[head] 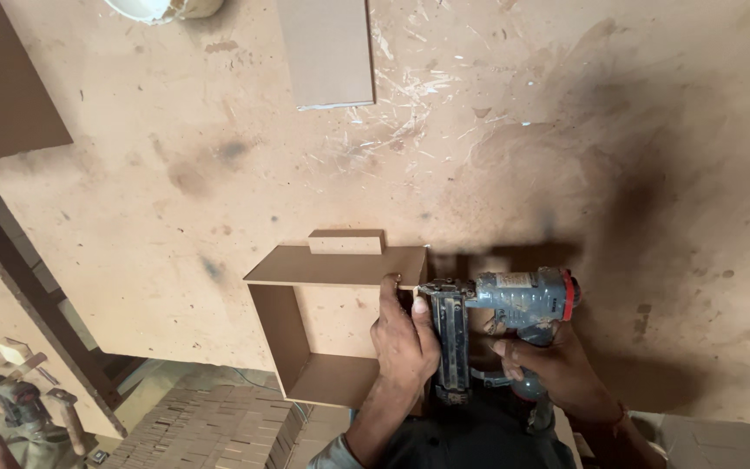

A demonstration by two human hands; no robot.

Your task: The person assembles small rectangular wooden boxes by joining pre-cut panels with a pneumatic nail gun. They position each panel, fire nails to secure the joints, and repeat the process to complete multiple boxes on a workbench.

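The left hand (403, 334) is pressing against the open box frame (332, 321), fingers closed over its right panel and the thumb lying up near the top corner. The frame, made of plain brown board, is sitting at the near edge of the table (566, 156), its open face turned upward and its lower part hanging out over the edge. Just right of the frame, the right hand (557, 369) is wrapping tight around the grip of a blue-grey nail gun (501, 308) with a red end cap; whether a finger is resting on the trigger, I cannot tell. The gun's nose is touching the frame's top right corner, right beside the left thumb, and its dark magazine is running down along the frame's right panel.

Touching the frame's top edge, a small wooden block (346, 241) is lying flat on the table. Well beyond the frame, a loose rectangular board (326, 52) is resting among pale wood shavings (410, 95). Below and to the left of the frame, off the table, stacked brown boards (219, 430) are lying on the floor.
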